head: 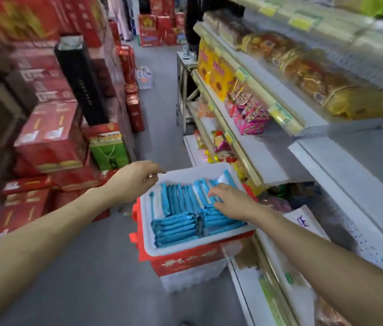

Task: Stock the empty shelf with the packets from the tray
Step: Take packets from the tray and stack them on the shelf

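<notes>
Head view: the white tray (152, 248) sits on a red box (185, 263) on the aisle floor, just below picture centre. It holds blue packets (176, 225) in close rows, some standing on edge at its 12 o'clock end and others lying flat at its 6 o'clock end. The left hand (136, 178) is at the tray's 10 o'clock corner, fingers bent with their tips at the rim. Blur hides whether it actually grips the rim. The right hand (231, 202) reaches in from 4 o'clock, its fingers loosely spread over the tops of the upright packets, with nothing lifted yet. The empty shelf (355, 161), a bare white board, lies at 2 o'clock from the tray, above the stocked lower tiers.

Risks, as I judge them: the tray overhangs the box, so a downward press or a tug on the rim could tip it and spill the packets. The rows are tight, so pulling out a few may drag their neighbours along. An overfull handful could also shed packets on the way up to the shelf.
</notes>
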A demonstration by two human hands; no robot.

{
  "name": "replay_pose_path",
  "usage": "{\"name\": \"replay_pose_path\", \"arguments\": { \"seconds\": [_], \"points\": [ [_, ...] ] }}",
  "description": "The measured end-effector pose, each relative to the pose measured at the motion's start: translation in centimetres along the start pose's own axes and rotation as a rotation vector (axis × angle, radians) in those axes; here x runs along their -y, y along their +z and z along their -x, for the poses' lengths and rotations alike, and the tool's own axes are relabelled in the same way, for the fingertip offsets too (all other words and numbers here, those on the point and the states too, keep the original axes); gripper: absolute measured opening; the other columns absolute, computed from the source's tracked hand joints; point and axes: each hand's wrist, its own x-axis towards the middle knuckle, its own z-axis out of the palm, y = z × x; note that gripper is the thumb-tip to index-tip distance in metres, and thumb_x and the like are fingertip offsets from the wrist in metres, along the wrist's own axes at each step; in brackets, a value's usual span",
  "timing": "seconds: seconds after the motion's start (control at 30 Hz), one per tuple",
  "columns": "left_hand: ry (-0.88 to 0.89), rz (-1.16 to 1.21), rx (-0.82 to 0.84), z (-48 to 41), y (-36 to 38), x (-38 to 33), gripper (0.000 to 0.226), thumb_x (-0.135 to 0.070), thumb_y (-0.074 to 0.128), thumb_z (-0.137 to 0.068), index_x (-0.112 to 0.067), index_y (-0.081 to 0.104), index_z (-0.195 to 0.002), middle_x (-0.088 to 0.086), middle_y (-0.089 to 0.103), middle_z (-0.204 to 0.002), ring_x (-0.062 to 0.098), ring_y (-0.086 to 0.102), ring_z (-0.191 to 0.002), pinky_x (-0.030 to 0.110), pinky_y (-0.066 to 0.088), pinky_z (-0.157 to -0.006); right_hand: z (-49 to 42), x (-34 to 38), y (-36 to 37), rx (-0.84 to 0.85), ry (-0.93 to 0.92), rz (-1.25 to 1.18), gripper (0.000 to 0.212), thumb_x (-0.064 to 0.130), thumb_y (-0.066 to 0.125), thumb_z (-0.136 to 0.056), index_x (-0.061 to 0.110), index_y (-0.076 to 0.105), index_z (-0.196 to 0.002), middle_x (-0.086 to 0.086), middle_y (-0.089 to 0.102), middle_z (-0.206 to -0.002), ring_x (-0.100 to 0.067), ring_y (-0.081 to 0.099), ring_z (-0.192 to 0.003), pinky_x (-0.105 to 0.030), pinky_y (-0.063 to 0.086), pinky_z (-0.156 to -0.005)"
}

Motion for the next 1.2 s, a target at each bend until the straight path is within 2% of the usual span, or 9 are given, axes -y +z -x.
{"name": "replay_pose_path", "arguments": {
  "seconds": [0.17,0.27,0.4,0.6,0.73,0.83,1.0,1.1,1.2],
  "points": [
    [-0.055,0.016,-0.030,3.0,0.4,3.1,0.025,-0.028,0.057,-0.101,-0.028,0.067,-0.123,-0.005,0.068,-0.106,0.018,0.065,-0.098,0.035,0.052,-0.080,-2.0,-0.5,1.3,0.125,0.005,0.051,0.015,0.015,0.055,-0.094,0.024,0.049,-0.104,-0.001,0.060,-0.099,-0.024,0.058,-0.088,-0.043,0.049,-0.077],
    [-0.066,0.017,-0.046,4.1,0.6,4.2,0.026,-0.029,0.056,-0.102,-0.026,0.068,-0.125,-0.007,0.069,-0.108,0.014,0.062,-0.101,0.031,0.048,-0.080,-2.1,-1.2,0.6,0.137,-0.027,0.036,0.020,0.011,0.059,-0.092,0.025,0.045,-0.093,0.003,0.057,-0.089,-0.015,0.054,-0.077,-0.037,0.044,-0.070],
    [-0.091,0.022,-0.041,4.5,1.1,4.9,0.027,-0.026,0.056,-0.101,-0.028,0.067,-0.126,-0.011,0.067,-0.106,0.007,0.058,-0.093,0.023,0.039,-0.073,-2.2,-2.3,-0.7,0.209,-0.052,0.064,0.026,0.008,0.064,-0.087,0.029,0.049,-0.085,0.009,0.057,-0.090,-0.012,0.054,-0.080,-0.035,0.045,-0.071],
    [-0.075,0.026,-0.008,3.7,1.4,4.5,0.029,-0.026,0.053,-0.102,-0.030,0.066,-0.127,-0.009,0.068,-0.114,0.011,0.063,-0.101,0.027,0.052,-0.081,-2.2,-2.5,-0.8,0.215,-0.042,0.048,0.021,0.014,0.065,-0.092,0.028,0.050,-0.088,0.009,0.059,-0.091,-0.014,0.056,-0.083,-0.035,0.047,-0.073],
    [-0.060,0.043,-0.012,2.9,1.6,3.8,0.028,-0.025,0.053,-0.103,-0.031,0.066,-0.127,-0.018,0.057,-0.101,0.002,0.057,-0.088,0.010,0.038,-0.067,-1.9,-2.3,-1.0,0.137,-0.025,0.040,0.011,0.012,0.058,-0.096,0.020,0.051,-0.094,0.004,0.060,-0.088,-0.015,0.055,-0.079,-0.031,0.041,-0.065],
    [-0.056,0.045,-0.002,2.6,1.6,3.4,0.028,-0.027,0.052,-0.103,-0.035,0.065,-0.127,-0.021,0.055,-0.099,0.002,0.060,-0.086,0.014,0.043,-0.066,-1.7,-1.9,-0.9,0.143,-0.029,0.122,0.015,0.008,0.056,-0.094,0.021,0.049,-0.095,0.005,0.059,-0.089,-0.015,0.054,-0.079,-0.030,0.038,-0.061],
    [-0.028,0.045,-0.009,2.5,1.4,2.6,0.028,-0.026,0.053,-0.102,-0.034,0.065,-0.126,-0.020,0.058,-0.104,0.003,0.059,-0.089,0.017,0.046,-0.071,-1.3,-1.4,-0.8,0.221,-0.038,0.178,0.026,0.014,0.063,-0.090,0.029,0.043,-0.092,0.006,0.058,-0.092,-0.016,0.056,-0.082,-0.036,0.047,-0.069],
    [-0.012,0.046,-0.015,2.5,1.6,1.9,0.028,-0.026,0.053,-0.102,-0.034,0.066,-0.126,-0.018,0.059,-0.104,0.002,0.059,-0.091,0.016,0.045,-0.073,-0.8,-1.3,-0.4,0.178,-0.034,0.181,0.025,0.016,0.060,-0.093,0.029,0.038,-0.092,0.006,0.055,-0.086,-0.013,0.053,-0.075,-0.034,0.042,-0.061],
    [0.008,0.044,0.000,2.6,1.8,1.7,0.029,-0.028,0.052,-0.102,-0.037,0.064,-0.127,-0.017,0.062,-0.108,0.004,0.060,-0.094,0.018,0.047,-0.076,-0.1,-1.0,0.0,0.083,-0.017,0.150,0.023,0.017,0.057,-0.094,0.028,0.036,-0.092,0.004,0.055,-0.083,-0.016,0.054,-0.073,-0.040,0.045,-0.063]
  ]
}}
